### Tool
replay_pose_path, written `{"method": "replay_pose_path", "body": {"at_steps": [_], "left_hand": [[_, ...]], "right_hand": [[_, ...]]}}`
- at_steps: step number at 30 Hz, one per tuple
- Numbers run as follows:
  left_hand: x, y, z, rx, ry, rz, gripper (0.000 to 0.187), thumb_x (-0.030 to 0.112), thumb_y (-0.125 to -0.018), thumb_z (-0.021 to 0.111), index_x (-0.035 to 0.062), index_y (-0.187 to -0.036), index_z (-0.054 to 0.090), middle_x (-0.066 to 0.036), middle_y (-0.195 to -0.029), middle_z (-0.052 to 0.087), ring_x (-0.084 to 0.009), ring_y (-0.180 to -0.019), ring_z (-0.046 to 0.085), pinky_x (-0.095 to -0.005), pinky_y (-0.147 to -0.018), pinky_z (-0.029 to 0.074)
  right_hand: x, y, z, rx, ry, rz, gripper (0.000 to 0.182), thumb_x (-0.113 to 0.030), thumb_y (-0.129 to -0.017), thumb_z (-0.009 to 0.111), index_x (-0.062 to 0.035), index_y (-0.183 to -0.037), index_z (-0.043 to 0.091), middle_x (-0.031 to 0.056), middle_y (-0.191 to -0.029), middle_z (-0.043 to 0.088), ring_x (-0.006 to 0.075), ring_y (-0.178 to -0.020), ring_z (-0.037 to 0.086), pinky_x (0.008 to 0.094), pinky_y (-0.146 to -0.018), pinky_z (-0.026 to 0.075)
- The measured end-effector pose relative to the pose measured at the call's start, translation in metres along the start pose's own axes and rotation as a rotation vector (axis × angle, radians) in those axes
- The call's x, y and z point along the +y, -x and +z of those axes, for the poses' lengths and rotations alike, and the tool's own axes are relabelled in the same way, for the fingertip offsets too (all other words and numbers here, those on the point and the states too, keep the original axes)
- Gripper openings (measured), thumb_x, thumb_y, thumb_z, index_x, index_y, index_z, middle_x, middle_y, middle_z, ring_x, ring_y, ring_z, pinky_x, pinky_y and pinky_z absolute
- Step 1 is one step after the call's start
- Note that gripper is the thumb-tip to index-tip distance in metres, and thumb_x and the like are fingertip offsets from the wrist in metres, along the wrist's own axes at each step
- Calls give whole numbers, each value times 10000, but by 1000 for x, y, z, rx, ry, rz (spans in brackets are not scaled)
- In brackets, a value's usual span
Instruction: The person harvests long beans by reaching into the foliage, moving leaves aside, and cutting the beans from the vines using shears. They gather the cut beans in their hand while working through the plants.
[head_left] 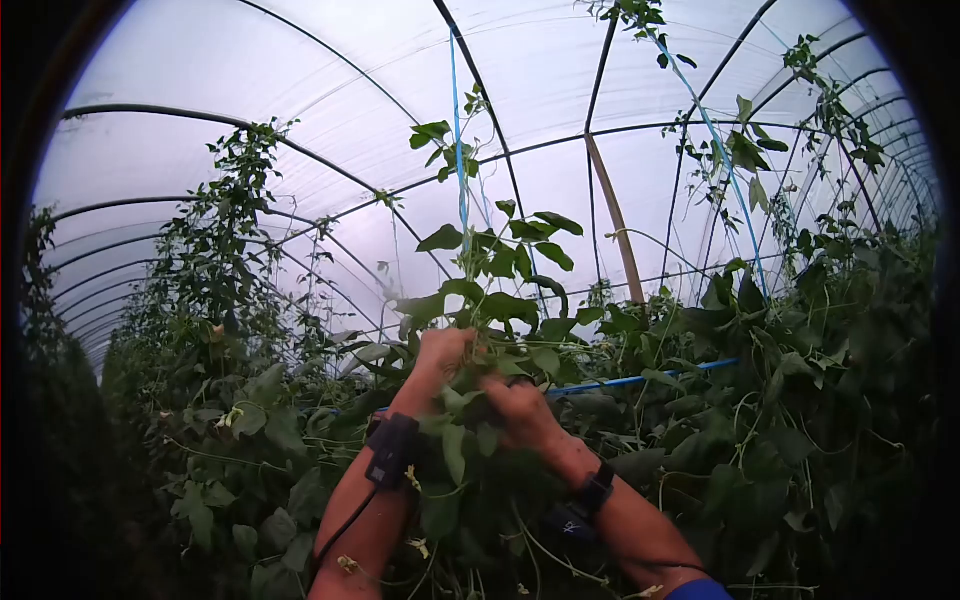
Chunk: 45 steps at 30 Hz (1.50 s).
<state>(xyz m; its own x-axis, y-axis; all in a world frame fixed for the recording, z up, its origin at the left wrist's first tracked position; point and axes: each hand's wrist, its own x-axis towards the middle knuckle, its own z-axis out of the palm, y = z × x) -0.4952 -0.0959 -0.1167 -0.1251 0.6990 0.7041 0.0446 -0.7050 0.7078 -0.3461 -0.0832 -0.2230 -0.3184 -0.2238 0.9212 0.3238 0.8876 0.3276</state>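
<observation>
A leafy climbing vine (495,262) rises in front of me along a blue string (458,130). My left hand (443,352) is closed around its stems, with the fingertips partly covered by leaves. Slightly lower and to the right, my right hand (522,410) is closed as well, at the same bunch of vine; leaves cover part of its fingers. A drooping leaf (454,452) hangs between my two forearms. Dark straps with small devices circle both wrists, and a cable runs down the left forearm.
Dense foliage (800,400) surrounds my arms. A blue line (650,377) crosses right of my hands. Another blue string (715,140) slants at upper right. Dark hoops (590,132) and a wooden post (615,220) stand beneath the pale plastic cover (330,60).
</observation>
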Motion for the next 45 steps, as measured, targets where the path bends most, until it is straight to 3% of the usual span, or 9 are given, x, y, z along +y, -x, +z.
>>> {"method": "replay_pose_path", "body": {"at_steps": [5, 11, 13, 15, 18, 22, 32, 41, 45], "left_hand": [[-32, -12, -26, -50, 279, -8, 167, 167, -941, 513, 2, -933, 535, -84, -700, 574, -181, -484, 491, -290, -456, 427], [-45, 19, -16, -131, 495, 95, 218, 229, -939, 497, 47, -821, 478, -49, -624, 463, -168, -420, 394, -323, -429, 358], [-39, 25, -21, -114, 616, -90, 234, 253, -952, 472, 52, -833, 485, -32, -613, 443, -156, -417, 368, -349, -456, 371], [-38, 34, -24, -152, 633, -117, 258, 279, -961, 455, 51, -849, 500, -2, -591, 408, -138, -409, 337, -354, -474, 367], [-29, 48, -14, -154, 682, -111, 265, 288, -963, 456, 44, -871, 506, 19, -570, 373, -126, -405, 329, -330, -475, 354], [-37, 60, -1, -156, 670, -42, 264, 292, -976, 432, 47, -901, 498, 33, -553, 343, -115, -382, 302, -310, -470, 345], [-25, 146, 27, 3, 551, 329, 274, 246, -1009, 300, 66, -864, 449, 32, -503, 291, -113, -359, 266, -301, -484, 311], [-35, 153, 15, 43, 805, 358, 260, 254, -1004, 295, 73, -880, 435, 26, -504, 266, -121, -386, 271, -290, -541, 331], [-42, 152, 15, 110, 754, 374, 287, 262, -968, 439, 83, -744, 430, 38, -514, 241, -103, -433, 252, -285, -506, 294]], "right_hand": [[-3, -4, 1, 134, -73, -285, 535, 56, -551, 619, 17, -1076, 528, 193, -1011, 574, 379, -979, 572, 436, -825, 465], [12, 21, 5, 173, -242, -169, 508, 102, -585, 581, 25, -1086, 546, 170, -1105, 591, 352, -1098, 556, 412, -922, 446], [6, 31, -4, 308, -194, -147, 464, 50, -632, 604, 16, -1094, 569, 177, -1089, 609, 350, -1012, 597, 402, -872, 470], [12, 55, -19, 237, 60, 251, 295, -78, -734, 671, -3, -1015, 625, 127, -959, 661, 239, -885, 651, 344, -791, 500], [30, 63, -29, 350, -63, 399, 261, -121, -742, 666, -15, -980, 644, 127, -869, 672, 263, -775, 657, 345, -712, 508], [56, 50, -27, 417, 142, 431, 229, -120, -686, 651, -55, -905, 639, 150, -775, 641, 380, -732, 612, 432, -670, 496], [83, 62, -33, 172, 306, 442, 266, -169, -692, 649, -84, -944, 637, 185, -747, 625, 390, -706, 607, 464, -646, 484], [60, 61, -62, 164, -112, 487, 308, -185, -749, 693, -37, -990, 570, 182, -873, 641, 349, -834, 628, 389, -720, 483], [54, 73, -87, 148, -565, 572, 308, -118, -759, 702, 5, -996, 548, 120, -967, 656, 182, -894, 619, 315, -779, 475]]}}
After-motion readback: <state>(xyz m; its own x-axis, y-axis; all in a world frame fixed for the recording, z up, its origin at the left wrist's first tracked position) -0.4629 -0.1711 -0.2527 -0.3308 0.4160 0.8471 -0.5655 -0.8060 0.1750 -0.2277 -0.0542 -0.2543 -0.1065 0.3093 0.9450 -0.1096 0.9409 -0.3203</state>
